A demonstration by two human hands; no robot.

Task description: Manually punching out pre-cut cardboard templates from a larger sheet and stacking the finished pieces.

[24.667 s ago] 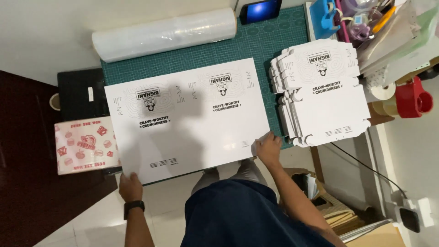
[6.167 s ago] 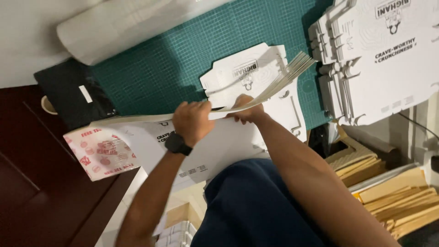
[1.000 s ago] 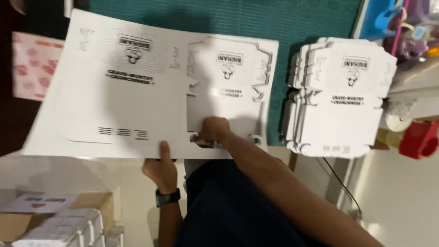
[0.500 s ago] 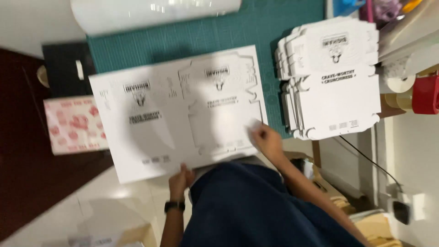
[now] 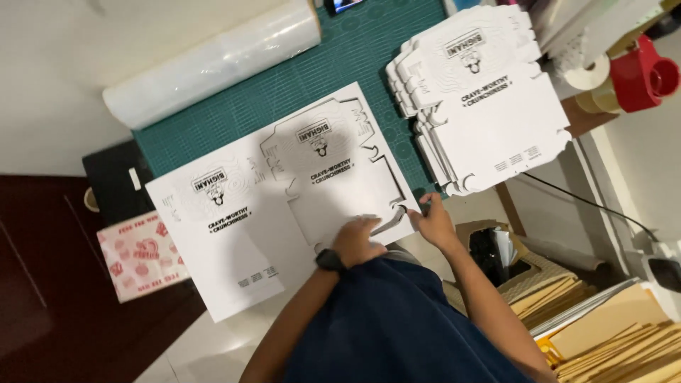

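— Both hands have closed in on the near edge of the printed cardboard sheet since half a second ago, when the left one sat lower by the torso and the right rested at the sheet's right corner. What do they hold now?

— Left hand, with a black wristwatch, lies palm down on the sheet near its lower right, fingers curled over the die-cut box outline. Right hand pinches the sheet's lower right corner, fingers bent at the edge; how firm the pinch is, I cannot tell.

— Where does the sheet lie?

— Centre of the frame, flat and tilted, partly on the green cutting mat, its lower left overhanging the table.

— Around it?

— A stack of punched-out white box blanks at upper right, a roll of clear film at upper left, a red-patterned paper pack at left, red tape dispenser at far right, brown envelopes at lower right.
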